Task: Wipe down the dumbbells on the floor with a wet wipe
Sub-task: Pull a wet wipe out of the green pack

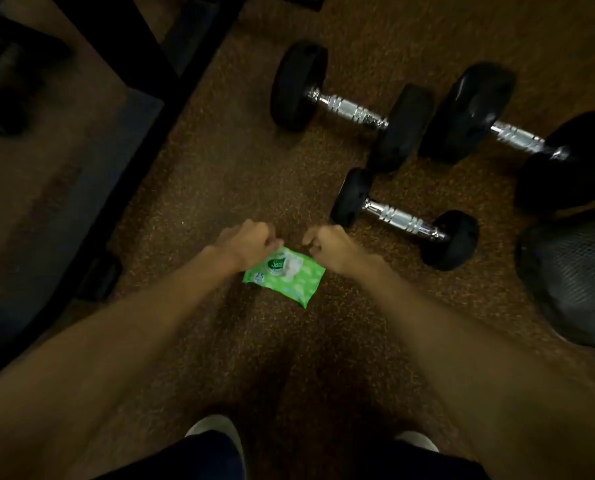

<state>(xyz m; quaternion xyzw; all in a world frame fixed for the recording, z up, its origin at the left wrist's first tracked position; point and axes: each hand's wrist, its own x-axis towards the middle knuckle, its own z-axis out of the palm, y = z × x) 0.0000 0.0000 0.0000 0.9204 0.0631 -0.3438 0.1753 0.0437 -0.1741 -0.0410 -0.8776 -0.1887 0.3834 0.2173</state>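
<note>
Leaning over the speckled floor (219, 150), the person had both arms stretched down to the green wet wipe pack (285, 277), which lay flat between the two hands. And the left hand (245, 242) was curled right at the pack's top left edge, touching it, though whether it pinched the wrapper could not be told. Over came the right hand (327, 242), curled as well, just beside the top right corner, grip equally unclear. Out to the right lay the small dumbbell (403, 218), untouched, near that hand, with the middle dumbbell (348, 109) and the big dumbbell (517, 136) side by side beyond it. A black mesh object (573, 282) sat at far right.
</note>
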